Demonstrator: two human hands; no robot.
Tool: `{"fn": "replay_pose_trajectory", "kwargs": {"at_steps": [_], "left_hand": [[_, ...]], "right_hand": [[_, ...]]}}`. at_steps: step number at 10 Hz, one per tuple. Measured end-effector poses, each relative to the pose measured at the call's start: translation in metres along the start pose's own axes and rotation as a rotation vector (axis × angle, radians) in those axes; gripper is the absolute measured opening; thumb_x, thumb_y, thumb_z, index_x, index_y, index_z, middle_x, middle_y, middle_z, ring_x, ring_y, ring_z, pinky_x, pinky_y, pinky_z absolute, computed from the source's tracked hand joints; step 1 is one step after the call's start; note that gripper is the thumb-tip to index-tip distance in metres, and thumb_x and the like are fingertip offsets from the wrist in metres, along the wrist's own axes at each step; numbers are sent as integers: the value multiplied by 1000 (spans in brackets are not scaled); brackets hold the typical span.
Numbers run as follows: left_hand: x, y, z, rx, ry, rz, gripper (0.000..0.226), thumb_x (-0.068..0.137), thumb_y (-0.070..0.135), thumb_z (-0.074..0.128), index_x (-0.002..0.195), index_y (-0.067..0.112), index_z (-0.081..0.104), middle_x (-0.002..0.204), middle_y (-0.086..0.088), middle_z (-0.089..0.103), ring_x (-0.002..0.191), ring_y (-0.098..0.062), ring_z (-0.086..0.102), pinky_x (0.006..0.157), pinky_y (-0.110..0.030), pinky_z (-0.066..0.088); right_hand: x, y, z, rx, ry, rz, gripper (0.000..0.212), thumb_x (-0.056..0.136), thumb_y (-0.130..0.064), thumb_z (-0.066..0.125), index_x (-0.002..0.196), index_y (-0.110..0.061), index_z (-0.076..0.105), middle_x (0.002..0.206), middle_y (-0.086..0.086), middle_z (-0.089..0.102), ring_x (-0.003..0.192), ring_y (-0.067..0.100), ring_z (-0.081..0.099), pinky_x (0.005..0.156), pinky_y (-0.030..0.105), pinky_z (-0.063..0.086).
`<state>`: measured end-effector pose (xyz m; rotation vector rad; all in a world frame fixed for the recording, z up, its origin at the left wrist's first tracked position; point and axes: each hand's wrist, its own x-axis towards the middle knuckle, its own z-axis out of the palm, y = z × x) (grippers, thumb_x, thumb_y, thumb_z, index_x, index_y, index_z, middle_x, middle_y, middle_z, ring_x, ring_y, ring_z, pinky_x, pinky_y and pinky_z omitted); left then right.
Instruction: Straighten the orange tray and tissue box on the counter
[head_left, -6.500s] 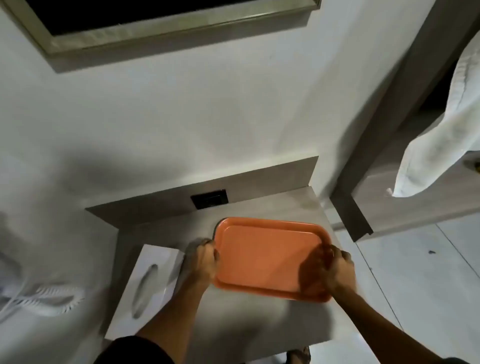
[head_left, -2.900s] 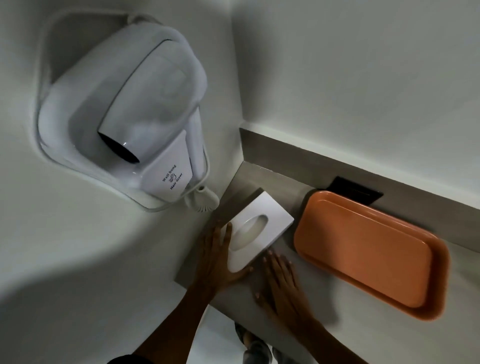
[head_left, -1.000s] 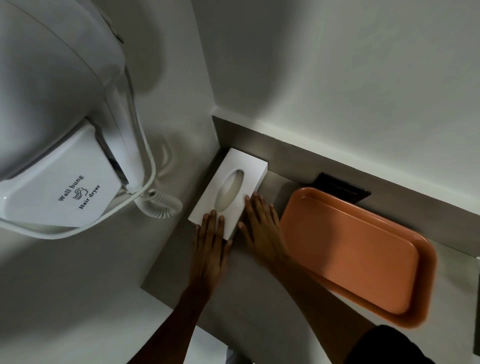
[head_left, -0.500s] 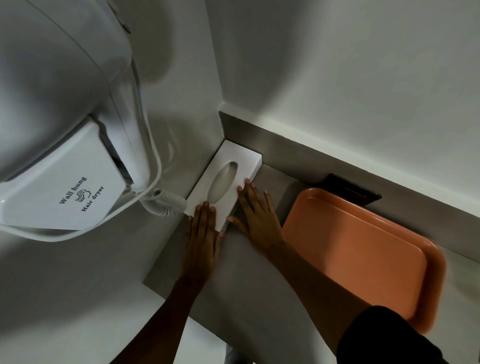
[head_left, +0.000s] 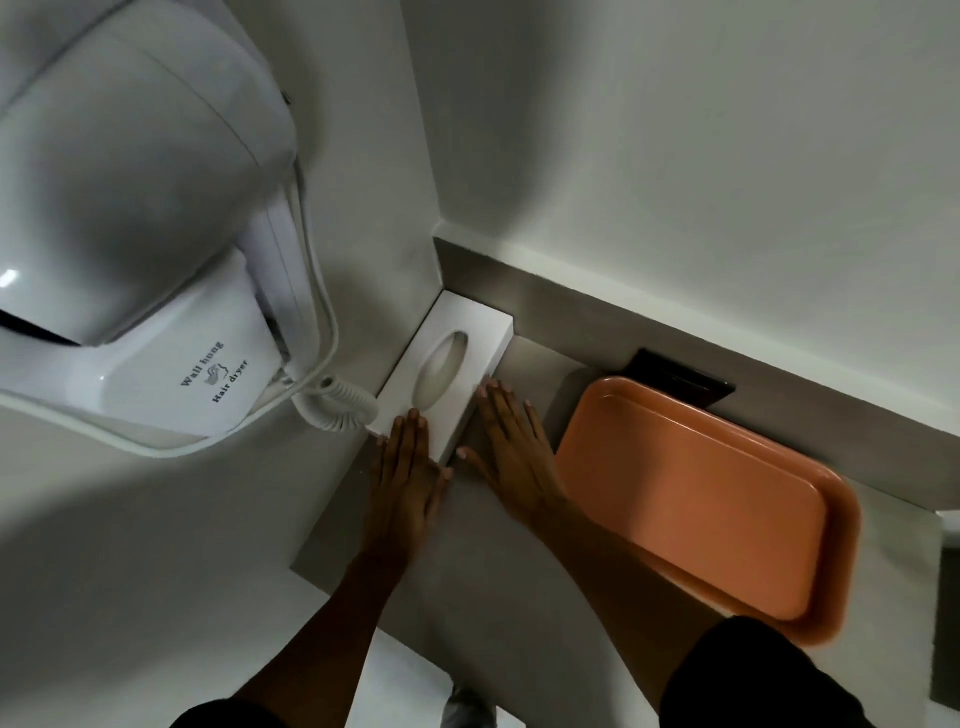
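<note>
1. The white rectangular cardboard tissue box (head_left: 445, 370) sits in the far left corner of the grey table (head_left: 498, 561), at centre frame, with its long left side along the side wall and its far short end against the low grey backsplash (head_left: 561, 306).
2. An oval opening (head_left: 441, 364) runs along the top of the box; a pale surface shows inside it, and whether that is tissue cannot be told.
3. The left hand (head_left: 408, 480) lies flat, fingers straight and held together, with its fingertips on the near end of the box top. Its grip is flat and closed around nothing.
4. The right hand (head_left: 511, 452) lies flat too, fingers slightly fanned, along the right side of the box. The fingertips touch the box edge and the thumb reaches to the near right corner. Its grip is also flat and holds nothing.
5. The orange rectangular plastic tray (head_left: 701, 499) with rounded corners lies at right of frame, just beside the right wrist and apart from the box. Its long far edge runs near the backsplash, and nothing lies in it.
6. A black rectangular wall socket plate (head_left: 685, 379) is set in the backsplash behind the tray's far left corner.
7. A white wall-hung hair dryer (head_left: 140, 218) fills the upper left of the frame. Its coiled white cord (head_left: 337, 410) hangs just beside the near left corner of the box.
</note>
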<state>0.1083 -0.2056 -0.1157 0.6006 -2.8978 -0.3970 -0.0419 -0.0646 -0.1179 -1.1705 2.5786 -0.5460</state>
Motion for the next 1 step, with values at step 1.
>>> {"fn": "replay_pose_trajectory", "kwargs": {"at_steps": [1], "left_hand": [[-3, 11, -5, -56, 3, -4, 79, 112, 57, 29, 167, 1, 30, 178, -18, 26, 168, -37, 23, 134, -61, 28]], "right_hand": [[-28, 3, -6, -6, 82, 17, 85, 115, -59, 41, 179, -15, 8, 188, 6, 2, 173, 21, -5, 143, 50, 12]]}}
